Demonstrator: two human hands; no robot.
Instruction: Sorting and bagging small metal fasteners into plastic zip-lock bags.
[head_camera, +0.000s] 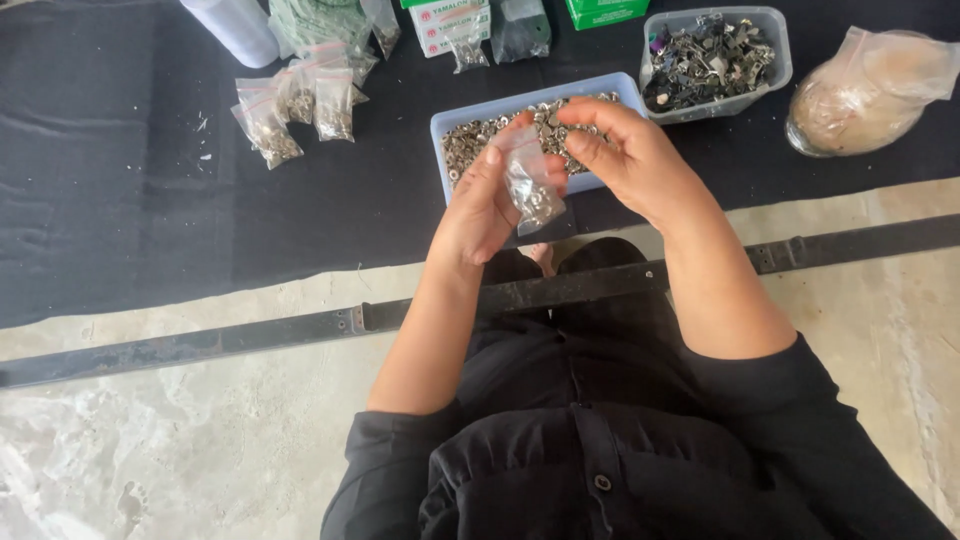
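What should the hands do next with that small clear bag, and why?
Probably press the mouth of the small clear bag shut. It already holds a cluster of metal pieces at its bottom, the left hand pinches its top edge, and the right hand is at the same edge above the blue tray. Several filled bags lie to the left.
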